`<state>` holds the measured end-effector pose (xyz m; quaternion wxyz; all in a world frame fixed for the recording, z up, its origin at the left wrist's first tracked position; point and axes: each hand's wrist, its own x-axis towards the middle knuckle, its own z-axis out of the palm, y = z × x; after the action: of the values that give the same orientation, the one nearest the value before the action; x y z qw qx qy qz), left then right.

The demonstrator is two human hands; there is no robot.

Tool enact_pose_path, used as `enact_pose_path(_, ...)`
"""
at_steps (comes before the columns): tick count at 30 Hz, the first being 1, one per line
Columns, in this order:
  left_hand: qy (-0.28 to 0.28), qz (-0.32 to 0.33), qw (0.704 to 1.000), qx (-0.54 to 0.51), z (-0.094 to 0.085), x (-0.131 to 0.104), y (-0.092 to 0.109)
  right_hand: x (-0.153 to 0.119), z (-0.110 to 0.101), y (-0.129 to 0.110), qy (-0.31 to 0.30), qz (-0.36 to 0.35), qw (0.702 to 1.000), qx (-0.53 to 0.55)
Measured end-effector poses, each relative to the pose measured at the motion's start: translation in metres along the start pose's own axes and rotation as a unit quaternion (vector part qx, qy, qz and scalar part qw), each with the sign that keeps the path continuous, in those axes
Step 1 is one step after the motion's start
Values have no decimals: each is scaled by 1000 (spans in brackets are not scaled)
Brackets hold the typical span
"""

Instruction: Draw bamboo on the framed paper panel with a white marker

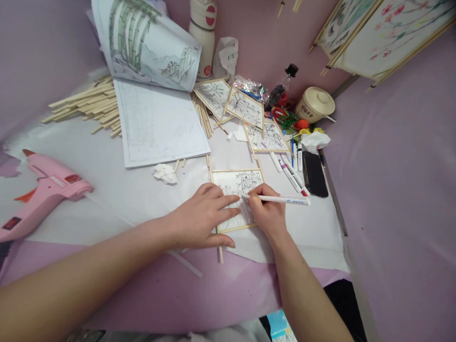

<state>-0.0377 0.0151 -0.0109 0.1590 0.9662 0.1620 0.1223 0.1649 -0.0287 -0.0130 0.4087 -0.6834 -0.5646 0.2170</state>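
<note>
A small paper panel (231,179) in a frame of thin wooden sticks lies on the table in front of me, with dark branch-like lines drawn on it. My left hand (210,213) rests flat over its left side, fingers spread. My right hand (268,209) grips a white marker pen (285,199), its tip close to the paper near my left fingertips. Whether the tip touches the paper is hard to tell. Part of the drawing is hidden under both hands.
A pink glue gun (53,185) lies left. Behind are an open picture book (160,123), wooden sticks (89,104), crumpled tissue (165,174) and finished-looking framed drawings (245,109). Markers (290,173), a phone (315,174) and a lidded cup (315,104) stand or lie right.
</note>
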Motion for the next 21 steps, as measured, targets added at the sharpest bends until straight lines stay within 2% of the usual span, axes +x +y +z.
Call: enact_pose_path(21,8,-1,1000,-3,0,1,0,0,0,-1,-18,-7,1000,-3)
